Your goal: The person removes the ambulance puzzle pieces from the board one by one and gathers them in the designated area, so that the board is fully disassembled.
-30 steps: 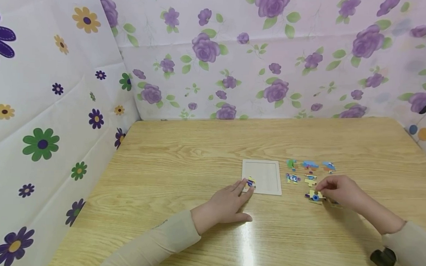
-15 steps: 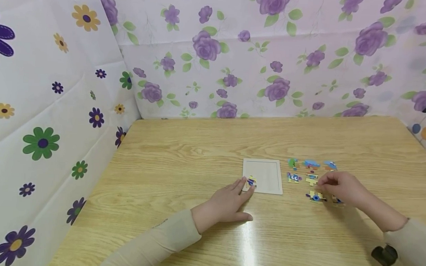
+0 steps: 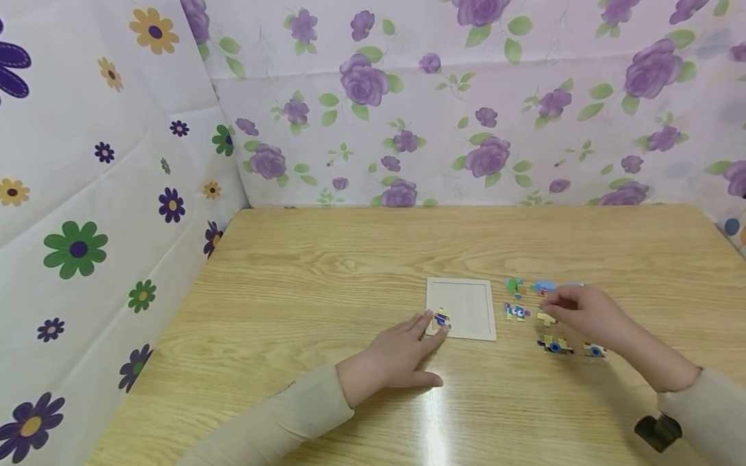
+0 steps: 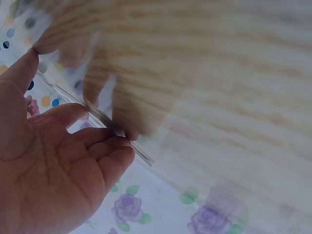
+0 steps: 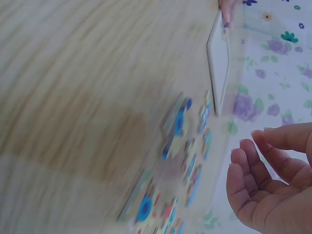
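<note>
My left hand (image 3: 399, 357) lies with fingers spread, its fingertips at the lower left corner of a white square puzzle tray (image 3: 472, 283) and on the puzzle piece (image 3: 441, 318) inside it. In the left wrist view, the left hand's (image 4: 73, 165) fingertips meet the tray's thin edge. My right hand (image 3: 589, 314) hovers over the loose pieces, thumb and index finger close together, beside a yellow puzzle piece (image 3: 547, 318). The right wrist view shows that hand (image 5: 273, 180) loosely curled with nothing visible between the fingertips.
Right of the tray lie a green piece (image 3: 514, 287), a blue piece (image 3: 544, 288), a piece with cartoon eyes (image 3: 517, 311) and two wheel pieces, a left one (image 3: 555, 345) and a right one (image 3: 595, 350). Flowered cloth (image 3: 364, 143) stands behind the wooden table (image 3: 323, 259).
My right hand has moved up and to the left, from the lower wheel pieces to the middle row, uncovering the right wheel piece. The left hand has stayed in place.
</note>
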The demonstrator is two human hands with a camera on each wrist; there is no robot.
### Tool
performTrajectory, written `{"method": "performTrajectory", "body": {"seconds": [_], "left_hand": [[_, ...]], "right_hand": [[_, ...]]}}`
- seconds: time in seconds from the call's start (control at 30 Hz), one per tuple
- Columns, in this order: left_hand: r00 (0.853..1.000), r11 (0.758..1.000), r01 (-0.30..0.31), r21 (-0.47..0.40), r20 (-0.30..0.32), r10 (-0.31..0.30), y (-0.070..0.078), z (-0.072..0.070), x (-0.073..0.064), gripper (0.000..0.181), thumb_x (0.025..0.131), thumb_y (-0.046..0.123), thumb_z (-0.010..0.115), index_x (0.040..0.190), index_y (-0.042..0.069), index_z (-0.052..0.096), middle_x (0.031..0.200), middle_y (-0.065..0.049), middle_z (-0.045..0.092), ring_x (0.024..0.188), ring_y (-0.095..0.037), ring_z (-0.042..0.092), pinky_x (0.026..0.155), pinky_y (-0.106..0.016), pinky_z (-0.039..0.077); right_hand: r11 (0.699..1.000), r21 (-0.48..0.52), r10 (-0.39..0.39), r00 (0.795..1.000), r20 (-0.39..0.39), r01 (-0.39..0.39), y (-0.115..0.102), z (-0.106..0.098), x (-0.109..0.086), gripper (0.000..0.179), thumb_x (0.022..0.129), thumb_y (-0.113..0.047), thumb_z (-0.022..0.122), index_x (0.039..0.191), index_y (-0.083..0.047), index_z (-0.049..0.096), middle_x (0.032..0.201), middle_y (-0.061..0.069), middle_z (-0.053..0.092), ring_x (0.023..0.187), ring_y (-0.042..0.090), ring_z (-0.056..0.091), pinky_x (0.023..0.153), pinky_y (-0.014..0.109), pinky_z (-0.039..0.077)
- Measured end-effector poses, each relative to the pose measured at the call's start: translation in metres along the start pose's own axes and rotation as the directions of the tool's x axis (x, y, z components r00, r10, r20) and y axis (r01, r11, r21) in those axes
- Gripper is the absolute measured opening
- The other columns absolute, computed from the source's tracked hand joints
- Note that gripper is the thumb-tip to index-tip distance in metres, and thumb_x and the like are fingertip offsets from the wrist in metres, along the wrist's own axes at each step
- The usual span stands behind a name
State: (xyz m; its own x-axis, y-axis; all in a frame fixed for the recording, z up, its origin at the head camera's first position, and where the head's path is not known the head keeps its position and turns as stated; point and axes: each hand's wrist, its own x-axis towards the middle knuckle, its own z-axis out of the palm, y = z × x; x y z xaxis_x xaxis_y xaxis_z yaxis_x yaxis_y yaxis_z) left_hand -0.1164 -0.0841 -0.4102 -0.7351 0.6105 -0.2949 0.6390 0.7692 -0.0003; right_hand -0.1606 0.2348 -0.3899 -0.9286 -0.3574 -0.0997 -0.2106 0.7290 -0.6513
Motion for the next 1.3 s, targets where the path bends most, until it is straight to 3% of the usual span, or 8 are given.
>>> {"method": "performTrajectory", "body": {"seconds": [0.2, 0.43, 0.67, 0.97, 1.3], "left_hand": [[1.0, 1.0, 0.005, -0.015, 0.012, -0.005, -0.002, 0.002, 0.001, 0.079, 0.089, 0.065, 0.046, 0.153, 0.025, 0.02, 0.158, -0.015, 0.017, 0.144, -0.026, 0.023, 0.111, -0.034, 0.034], [1.0, 1.0, -0.003, -0.014, 0.021, 0.003, -0.002, 0.001, -0.001, 0.077, 0.089, 0.064, 0.046, 0.153, 0.028, 0.02, 0.158, -0.015, 0.017, 0.144, -0.026, 0.024, 0.11, -0.033, 0.035], [1.0, 1.0, 0.001, 0.004, 0.021, -0.001, -0.002, -0.001, -0.001, 0.076, 0.09, 0.065, 0.044, 0.152, 0.029, 0.021, 0.158, -0.014, 0.017, 0.144, -0.025, 0.024, 0.111, -0.032, 0.034], [1.0, 1.0, -0.002, 0.019, 0.02, 0.002, -0.003, 0.002, 0.0, 0.076, 0.09, 0.066, 0.043, 0.153, 0.029, 0.021, 0.158, -0.015, 0.018, 0.144, -0.025, 0.024, 0.111, -0.031, 0.034], [0.999, 0.998, 0.008, 0.069, 0.03, -0.01, -0.002, 0.002, 0.002, 0.078, 0.089, 0.069, 0.041, 0.153, 0.031, 0.019, 0.158, -0.013, 0.017, 0.145, -0.023, 0.023, 0.112, -0.029, 0.032]], "right_hand": [[0.999, 0.0, -0.049, 0.999, -0.009, 0.049, -0.016, 0.005, 0.009, 0.02, 0.096, -0.018, 0.056, 0.102, -0.002, 0.067, 0.098, 0.011, 0.068, 0.09, 0.023, 0.063, 0.071, 0.034, 0.051], [0.997, 0.026, -0.075, 0.997, 0.001, 0.075, -0.034, 0.013, 0.021, 0.024, 0.096, -0.019, 0.056, 0.108, -0.001, 0.066, 0.101, 0.011, 0.068, 0.09, 0.026, 0.064, 0.066, 0.032, 0.052], [0.988, 0.043, -0.148, 0.989, 0.013, 0.147, -0.051, 0.032, 0.037, 0.021, 0.094, -0.014, 0.058, 0.106, 0.0, 0.067, 0.097, 0.01, 0.069, 0.09, 0.025, 0.064, 0.075, 0.039, 0.055], [0.976, 0.046, -0.216, 0.974, 0.065, 0.213, -0.056, 0.062, 0.052, 0.018, 0.093, -0.009, 0.058, 0.104, 0.001, 0.067, 0.098, 0.011, 0.07, 0.093, 0.026, 0.065, 0.081, 0.043, 0.054], [0.978, 0.034, -0.209, 0.971, 0.113, 0.207, -0.062, 0.083, 0.061, 0.018, 0.094, -0.008, 0.054, 0.105, -0.002, 0.068, 0.105, 0.013, 0.07, 0.105, 0.035, 0.063, 0.087, 0.049, 0.052]]}}
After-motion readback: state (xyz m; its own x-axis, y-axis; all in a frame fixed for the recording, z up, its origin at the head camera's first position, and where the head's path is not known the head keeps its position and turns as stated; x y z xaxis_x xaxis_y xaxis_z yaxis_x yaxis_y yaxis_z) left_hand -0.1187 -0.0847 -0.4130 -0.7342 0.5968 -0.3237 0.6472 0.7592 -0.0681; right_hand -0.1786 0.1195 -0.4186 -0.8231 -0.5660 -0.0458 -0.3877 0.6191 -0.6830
